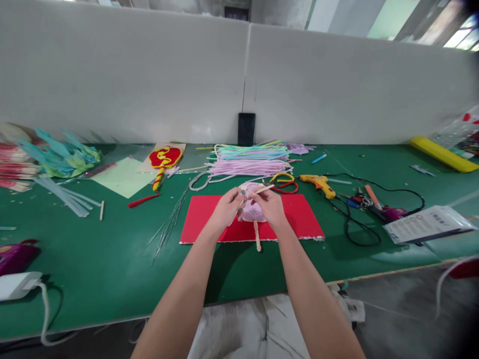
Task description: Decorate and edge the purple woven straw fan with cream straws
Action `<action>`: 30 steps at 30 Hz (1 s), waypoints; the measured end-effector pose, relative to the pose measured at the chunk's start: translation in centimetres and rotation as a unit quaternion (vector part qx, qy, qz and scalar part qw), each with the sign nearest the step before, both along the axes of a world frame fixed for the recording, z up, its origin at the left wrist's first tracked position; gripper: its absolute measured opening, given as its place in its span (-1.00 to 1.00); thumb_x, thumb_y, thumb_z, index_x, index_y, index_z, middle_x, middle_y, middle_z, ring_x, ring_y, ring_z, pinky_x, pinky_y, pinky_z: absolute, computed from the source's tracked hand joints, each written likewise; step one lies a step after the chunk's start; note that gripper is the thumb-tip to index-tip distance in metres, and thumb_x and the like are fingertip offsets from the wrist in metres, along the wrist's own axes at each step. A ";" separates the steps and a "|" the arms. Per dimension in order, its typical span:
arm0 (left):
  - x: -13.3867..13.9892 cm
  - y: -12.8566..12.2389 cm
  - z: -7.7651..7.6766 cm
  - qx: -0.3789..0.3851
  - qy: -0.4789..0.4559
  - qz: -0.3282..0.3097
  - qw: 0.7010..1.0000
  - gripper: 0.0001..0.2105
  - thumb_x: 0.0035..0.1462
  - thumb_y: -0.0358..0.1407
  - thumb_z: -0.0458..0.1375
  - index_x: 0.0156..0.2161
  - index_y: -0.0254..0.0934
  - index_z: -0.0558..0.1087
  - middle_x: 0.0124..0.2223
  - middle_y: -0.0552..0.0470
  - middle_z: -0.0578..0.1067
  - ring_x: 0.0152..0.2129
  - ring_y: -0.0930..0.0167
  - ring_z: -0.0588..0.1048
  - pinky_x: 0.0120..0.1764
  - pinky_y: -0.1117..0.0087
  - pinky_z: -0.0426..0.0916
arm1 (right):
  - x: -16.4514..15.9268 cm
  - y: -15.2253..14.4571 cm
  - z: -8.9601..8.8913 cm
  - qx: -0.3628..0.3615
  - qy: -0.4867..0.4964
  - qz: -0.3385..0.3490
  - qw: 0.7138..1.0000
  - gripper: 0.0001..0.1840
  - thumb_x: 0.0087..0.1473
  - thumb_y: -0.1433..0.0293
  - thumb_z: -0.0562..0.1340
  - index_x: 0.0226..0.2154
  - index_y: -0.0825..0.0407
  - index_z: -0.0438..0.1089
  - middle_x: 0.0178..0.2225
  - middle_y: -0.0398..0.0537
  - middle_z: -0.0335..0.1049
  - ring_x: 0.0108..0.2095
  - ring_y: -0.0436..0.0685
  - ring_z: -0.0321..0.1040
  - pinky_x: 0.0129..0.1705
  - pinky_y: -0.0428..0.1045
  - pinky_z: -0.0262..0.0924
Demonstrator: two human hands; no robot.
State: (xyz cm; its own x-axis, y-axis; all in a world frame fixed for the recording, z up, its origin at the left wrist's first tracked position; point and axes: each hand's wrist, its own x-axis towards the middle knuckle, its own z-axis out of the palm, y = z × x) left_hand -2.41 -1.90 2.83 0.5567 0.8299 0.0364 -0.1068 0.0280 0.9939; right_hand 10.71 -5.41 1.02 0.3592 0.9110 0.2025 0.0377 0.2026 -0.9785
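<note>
My left hand (229, 205) and my right hand (270, 205) meet above a pale purple fan-shaped piece (253, 213), fingers pinched close together. From the fingers of my right hand sticks out a thin cream strip (266, 188), perhaps a pipe cleaner. What my left fingertips pinch is too small to make out. The fan has a twisted cream handle (257, 237) pointing toward me, and it lies on a red board (204, 217). My hands cover part of the fan. Just beyond them are scissors (286, 188) with red and yellow handles.
Behind the board lie bundled pastel pipe cleaners (250, 167) and a black phone (246, 128) against the partition. A yellow glue gun (318, 185) with its cord is at right. Thin wires (170, 224) and a red-yellow fan (164, 158) lie at left.
</note>
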 end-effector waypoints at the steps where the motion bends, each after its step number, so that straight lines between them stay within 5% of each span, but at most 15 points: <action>1: 0.0 0.0 0.0 0.005 0.002 0.001 1.000 -0.79 0.12 -0.24 0.03 -0.49 -0.26 0.17 -0.62 0.24 0.13 -0.80 0.61 0.15 -0.71 0.56 0.10 | 0.0 0.1 -0.1 -0.002 0.005 0.003 1.000 -0.80 -0.17 0.24 0.29 -0.52 0.04 0.40 -0.53 -0.13 0.42 -0.55 0.02 0.32 -0.41 -0.02 0.26; 9: -0.1 -0.3 -0.4 0.067 0.030 0.035 0.997 -0.84 0.13 -0.28 0.04 -0.46 -0.26 0.24 -0.60 0.21 0.18 -0.72 0.58 0.15 -0.63 0.54 0.06 | 0.2 0.3 -1.1 -0.029 0.046 0.002 0.999 -0.71 -0.14 0.16 0.27 -0.57 0.05 0.36 -0.61 -0.13 0.39 -0.56 0.03 0.34 -0.51 -0.07 0.29; 19: 0.5 0.2 -0.8 0.039 0.037 0.017 0.998 -0.85 0.10 -0.23 0.02 -0.43 -0.24 0.21 -0.57 0.16 0.34 -0.66 0.46 0.39 -0.50 0.43 0.31 | -0.1 0.1 -0.5 -0.017 0.028 -0.041 0.999 -0.72 -0.17 0.16 0.30 -0.56 0.04 0.37 -0.61 -0.16 0.37 -0.57 0.02 0.33 -0.50 -0.07 0.28; 30: 0.0 0.4 -1.2 0.110 0.097 0.052 0.988 -0.85 0.08 -0.30 0.03 -0.48 -0.27 0.33 -0.61 0.16 0.30 -0.65 0.49 0.33 -0.52 0.49 0.20 | 0.0 0.2 -0.6 -0.012 0.020 -0.033 0.999 -0.76 -0.19 0.23 0.31 -0.49 0.07 0.42 -0.51 -0.09 0.42 -0.50 0.05 0.35 -0.51 -0.07 0.29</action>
State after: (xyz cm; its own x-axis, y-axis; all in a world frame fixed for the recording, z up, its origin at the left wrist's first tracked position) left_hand -2.40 -1.51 1.67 0.4837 0.8667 0.1221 0.0963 -0.1913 0.9768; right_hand 10.69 -5.16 0.45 0.4267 0.8894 0.1642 0.0110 0.1765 -0.9842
